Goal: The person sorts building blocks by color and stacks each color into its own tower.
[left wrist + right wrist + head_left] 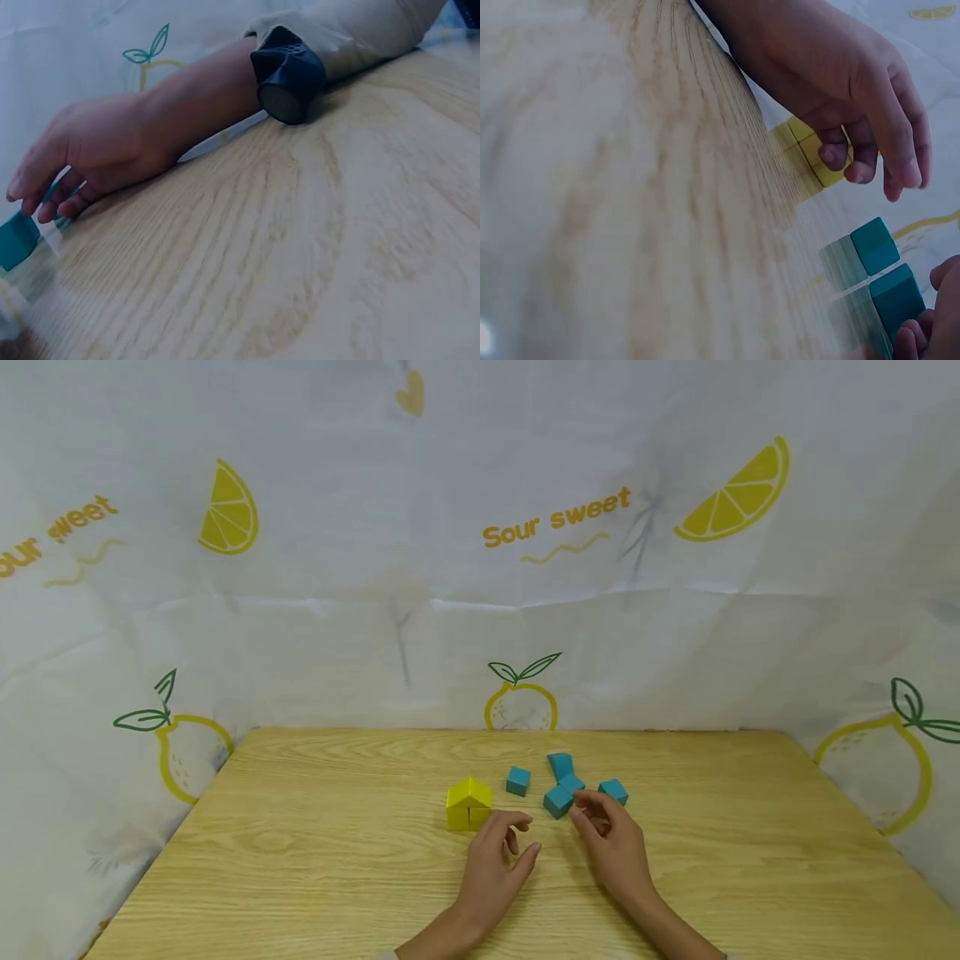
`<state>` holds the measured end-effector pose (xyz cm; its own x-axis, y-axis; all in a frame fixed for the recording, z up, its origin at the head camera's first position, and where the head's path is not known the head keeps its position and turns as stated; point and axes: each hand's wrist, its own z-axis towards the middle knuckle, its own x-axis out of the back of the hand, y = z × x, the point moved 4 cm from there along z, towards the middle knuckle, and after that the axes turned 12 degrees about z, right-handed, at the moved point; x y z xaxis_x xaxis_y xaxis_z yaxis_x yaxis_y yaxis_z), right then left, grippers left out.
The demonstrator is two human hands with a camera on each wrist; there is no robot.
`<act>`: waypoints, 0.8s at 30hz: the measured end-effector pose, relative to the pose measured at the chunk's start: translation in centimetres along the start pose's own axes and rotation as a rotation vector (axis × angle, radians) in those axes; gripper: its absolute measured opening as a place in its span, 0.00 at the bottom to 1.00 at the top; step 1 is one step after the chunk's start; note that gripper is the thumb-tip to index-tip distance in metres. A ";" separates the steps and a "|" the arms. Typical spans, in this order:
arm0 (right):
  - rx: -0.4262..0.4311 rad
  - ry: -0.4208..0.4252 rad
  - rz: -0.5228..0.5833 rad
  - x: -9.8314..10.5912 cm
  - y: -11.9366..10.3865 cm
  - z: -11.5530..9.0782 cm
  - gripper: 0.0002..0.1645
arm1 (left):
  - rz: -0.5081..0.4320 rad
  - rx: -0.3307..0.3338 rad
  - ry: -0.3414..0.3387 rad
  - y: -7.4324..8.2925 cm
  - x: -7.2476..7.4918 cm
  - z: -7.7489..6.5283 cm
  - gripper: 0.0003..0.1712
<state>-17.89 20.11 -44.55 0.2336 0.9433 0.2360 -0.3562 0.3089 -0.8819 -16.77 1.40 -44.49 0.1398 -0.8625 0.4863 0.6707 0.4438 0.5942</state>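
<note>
In the head view my left hand hovers with loosely bent fingers beside a small yellow block stack topped by a triangular yellow block. Nothing is in its grasp. My right hand has its thumb and fingers apart, just short of a front blue cube. Another blue cube adjoins that one, with a blue wedge block behind. The right wrist view shows my left hand above blue cubes. In the left wrist view my right hand holds nothing; contact with a cube cannot be told.
One separate blue cube stands between the yellow stack and the blue group. Past my right fingers lies another blue cube. The wooden table ends at a white printed cloth. A dark wrist device sits on my right forearm.
</note>
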 end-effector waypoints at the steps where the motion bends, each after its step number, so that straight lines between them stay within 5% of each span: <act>1: 0.000 -0.003 -0.009 -0.1 0.1 0.1 0.17 | 0.010 0.024 0.001 -0.1 -0.4 0.4 0.17; 14: -0.019 -0.011 -0.086 -0.4 0.4 0.4 0.15 | 0.155 0.160 -0.095 -0.5 -3.6 1.9 0.28; 24: -0.048 -0.028 -0.055 -0.6 0.3 0.6 0.13 | 0.168 0.134 -0.066 -0.5 -3.5 2.5 0.27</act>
<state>-18.65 19.72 -44.73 0.2259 0.9282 0.2956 -0.2997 0.3549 -0.8855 -19.46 4.85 -44.88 0.1905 -0.7578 0.6240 0.5388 0.6121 0.5788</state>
